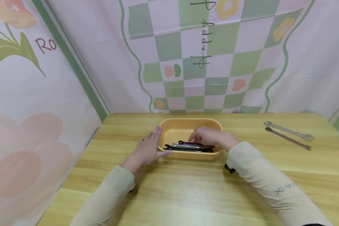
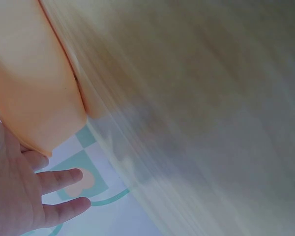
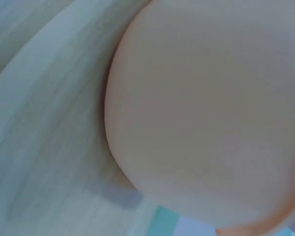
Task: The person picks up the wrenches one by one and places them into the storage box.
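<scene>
An orange-yellow plastic bin (image 1: 192, 156) stands near the back of the wooden table. Along its front wall inside lie several wrenches: a black wrench (image 1: 186, 149) nearest, then a silver wrench (image 1: 176, 145) and a purple wrench (image 1: 187, 143). My left hand (image 1: 148, 149) rests against the bin's left end with fingers straight, its thumb over the front rim; the left wrist view shows those fingers beside the wall. My right hand (image 1: 207, 135) reaches in over the right end, bent fingers pointing down right by the purple wrench. I cannot tell whether they pinch it.
On the right of the table lie a large silver wrench (image 1: 288, 130) and a dark purplish wrench (image 1: 288, 138), side by side. A printed curtain (image 1: 195, 91) hangs behind the table's back edge, and another printed cloth (image 1: 45, 103) hangs at the left.
</scene>
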{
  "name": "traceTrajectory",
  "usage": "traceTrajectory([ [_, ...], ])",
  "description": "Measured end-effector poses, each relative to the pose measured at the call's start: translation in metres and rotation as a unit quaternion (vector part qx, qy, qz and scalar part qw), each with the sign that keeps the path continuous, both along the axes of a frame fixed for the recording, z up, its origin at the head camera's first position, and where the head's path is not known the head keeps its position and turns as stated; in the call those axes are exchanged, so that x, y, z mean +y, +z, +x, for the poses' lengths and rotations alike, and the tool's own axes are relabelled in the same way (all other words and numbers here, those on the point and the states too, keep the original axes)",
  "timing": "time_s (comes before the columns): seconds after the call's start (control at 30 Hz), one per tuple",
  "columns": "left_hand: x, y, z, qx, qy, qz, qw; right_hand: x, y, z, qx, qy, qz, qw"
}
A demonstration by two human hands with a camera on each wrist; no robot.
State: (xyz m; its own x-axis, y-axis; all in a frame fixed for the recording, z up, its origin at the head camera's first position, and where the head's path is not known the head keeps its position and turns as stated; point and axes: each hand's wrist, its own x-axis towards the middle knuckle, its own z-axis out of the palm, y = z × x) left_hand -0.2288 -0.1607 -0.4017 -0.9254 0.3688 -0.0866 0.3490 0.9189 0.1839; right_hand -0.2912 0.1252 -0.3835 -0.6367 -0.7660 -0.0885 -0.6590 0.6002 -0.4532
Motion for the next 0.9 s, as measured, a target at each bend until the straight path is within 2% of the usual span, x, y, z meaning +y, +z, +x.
traceTrajectory([
  [0.27, 0.0, 0.0, 0.0, 0.001, 0.0, 0.001, 1.0, 0.006, 0.004, 0.0, 0.004, 0.003, 0.012, 0.9999],
  [0.9, 0.0, 0.003, 0.003, -0.004, -0.003, 0.005, 1.0, 0.01, 0.027, 0.02, 0.036, 0.027, 0.023, 0.9987],
])
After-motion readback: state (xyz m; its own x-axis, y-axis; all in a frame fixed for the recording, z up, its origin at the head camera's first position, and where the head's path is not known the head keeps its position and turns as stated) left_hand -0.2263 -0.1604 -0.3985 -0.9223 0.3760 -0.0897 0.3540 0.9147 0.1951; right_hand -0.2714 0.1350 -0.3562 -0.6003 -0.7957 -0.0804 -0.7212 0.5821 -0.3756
